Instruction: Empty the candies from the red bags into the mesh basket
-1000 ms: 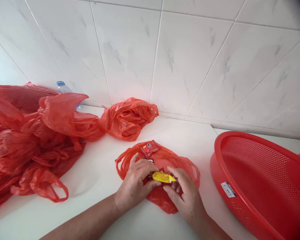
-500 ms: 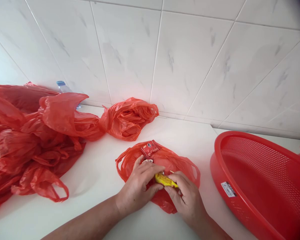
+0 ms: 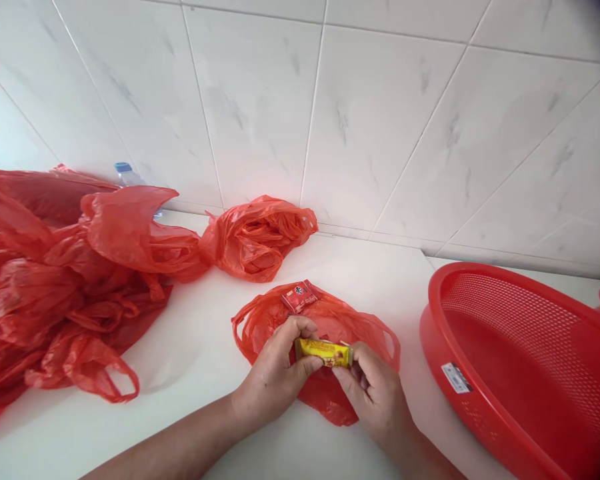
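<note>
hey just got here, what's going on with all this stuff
A person is holding a small yellow packet between both hands, the left hand at one end and the right hand at the other. It is above a red plastic bag spread on a white surface, with a red packet lying on the bag. More red bags are heaped to the left, and a red basket stands to the right.

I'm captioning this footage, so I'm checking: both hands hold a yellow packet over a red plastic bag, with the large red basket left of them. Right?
One slip: the large red basket is to the right, as the head view shows. The left hand and right hand do hold a yellow packet over a red plastic bag.
</note>
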### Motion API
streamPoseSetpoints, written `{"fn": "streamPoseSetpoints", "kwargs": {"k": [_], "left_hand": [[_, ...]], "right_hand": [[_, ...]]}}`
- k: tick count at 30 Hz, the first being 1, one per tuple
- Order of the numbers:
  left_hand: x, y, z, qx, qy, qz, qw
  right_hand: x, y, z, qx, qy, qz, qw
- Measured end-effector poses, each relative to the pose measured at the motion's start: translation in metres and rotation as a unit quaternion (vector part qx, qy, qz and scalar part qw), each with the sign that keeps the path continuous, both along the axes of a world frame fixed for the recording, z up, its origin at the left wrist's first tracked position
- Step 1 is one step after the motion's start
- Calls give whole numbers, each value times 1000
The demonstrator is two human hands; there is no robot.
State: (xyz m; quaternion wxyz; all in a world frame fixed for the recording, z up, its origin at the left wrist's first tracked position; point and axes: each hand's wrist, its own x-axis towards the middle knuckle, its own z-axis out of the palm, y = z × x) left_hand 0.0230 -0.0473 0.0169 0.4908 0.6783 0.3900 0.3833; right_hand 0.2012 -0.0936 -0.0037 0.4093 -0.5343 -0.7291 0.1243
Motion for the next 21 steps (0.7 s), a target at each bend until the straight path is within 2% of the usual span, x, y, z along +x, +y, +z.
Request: {"fn": "streamPoseSetpoints", "kwargs": {"k": [3, 5, 10, 13, 16, 18, 21], "left_hand": [[1, 1, 1, -31, -33, 2, 999], [0, 1, 0, -25, -24, 12, 999], [-5, 4, -5, 89, 55, 45, 993], [-7, 9, -8, 148, 53, 67, 985], [-7, 13, -11, 176, 53, 99, 978], [-6, 15, -14, 180, 64, 107, 976], [-6, 17, -18, 182, 78, 103, 975]], "right_hand": [[0, 0, 2, 22, -9, -7, 1000], [0, 1, 3, 16, -2, -10, 1000], [2, 2, 3, -30, 37, -30, 998], [9, 5, 2, -40, 53, -89, 994], [19, 9, 2, -33, 63, -159, 985], [24, 13, 2, -31, 45, -175, 983], [27, 17, 3, -57, -53, -157, 985]]}}
